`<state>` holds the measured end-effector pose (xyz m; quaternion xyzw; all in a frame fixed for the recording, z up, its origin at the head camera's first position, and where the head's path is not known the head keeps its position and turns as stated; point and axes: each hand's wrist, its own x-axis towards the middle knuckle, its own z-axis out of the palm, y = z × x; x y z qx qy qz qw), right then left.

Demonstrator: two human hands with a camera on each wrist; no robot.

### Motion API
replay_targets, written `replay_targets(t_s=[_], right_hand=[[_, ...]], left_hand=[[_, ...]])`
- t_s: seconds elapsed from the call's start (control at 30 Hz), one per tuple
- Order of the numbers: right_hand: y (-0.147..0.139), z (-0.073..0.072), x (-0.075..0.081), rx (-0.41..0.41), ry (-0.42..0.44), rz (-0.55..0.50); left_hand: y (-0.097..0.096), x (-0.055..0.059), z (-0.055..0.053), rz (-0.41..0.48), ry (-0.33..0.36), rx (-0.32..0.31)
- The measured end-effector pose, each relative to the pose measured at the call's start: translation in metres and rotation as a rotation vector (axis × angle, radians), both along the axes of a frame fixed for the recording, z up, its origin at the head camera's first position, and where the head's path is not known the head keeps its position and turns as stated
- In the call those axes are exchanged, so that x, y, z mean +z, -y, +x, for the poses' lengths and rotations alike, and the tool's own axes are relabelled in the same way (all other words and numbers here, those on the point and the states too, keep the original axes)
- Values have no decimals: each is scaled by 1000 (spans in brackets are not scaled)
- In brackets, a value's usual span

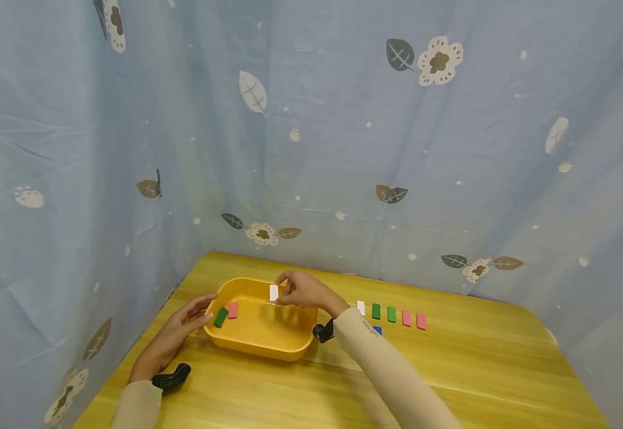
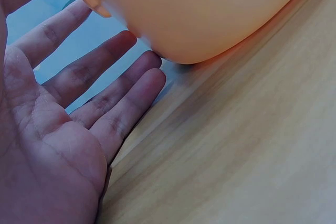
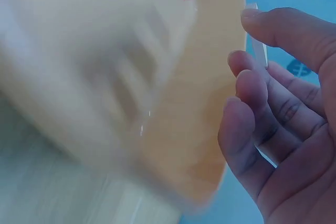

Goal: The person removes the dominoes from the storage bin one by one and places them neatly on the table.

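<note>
In the head view my right hand (image 1: pixel 306 290) pinches a white rectangular block (image 1: pixel 274 293) above the far side of a yellow plastic tub (image 1: pixel 258 347). The right wrist view shows the thin edge of that white block (image 3: pixel 259 52) between thumb and fingers. My left hand (image 1: pixel 180 326) is at the tub's left end, thumb and index fingertips touching the rim. Its other fingers lie fairly straight against or near the outer wall in the left wrist view. Inside the tub, a dark green block (image 1: pixel 221 317) and a pink block (image 1: pixel 233 310) lie side by side at the left.
Right of the tub, a row holds a white block (image 1: pixel 361 308), green blocks (image 1: pixel 376 311) and pink blocks (image 1: pixel 406 319). A blue block (image 1: pixel 378 330), partly hidden by the right sleeve, lies nearer. Curtains (image 1: pixel 343 149) enclose the wooden table (image 1: pixel 451 363) at the back and sides.
</note>
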<state>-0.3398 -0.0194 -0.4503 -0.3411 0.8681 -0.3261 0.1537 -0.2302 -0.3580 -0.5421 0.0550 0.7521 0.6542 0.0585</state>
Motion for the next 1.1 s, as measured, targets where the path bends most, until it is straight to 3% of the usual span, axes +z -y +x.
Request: replay_targets(t_s=[0.37,0.7,1.1], right_hand=[[-47,8,7,14,-88,-23],[-100,20,7,-51,-118,-60],[-168,35,-8,-137,-167,-59]], left_hand=[[1,2,4,3,-2,3],[-3,2,5,-6,17,7],[-6,2,5,-13,19,12]])
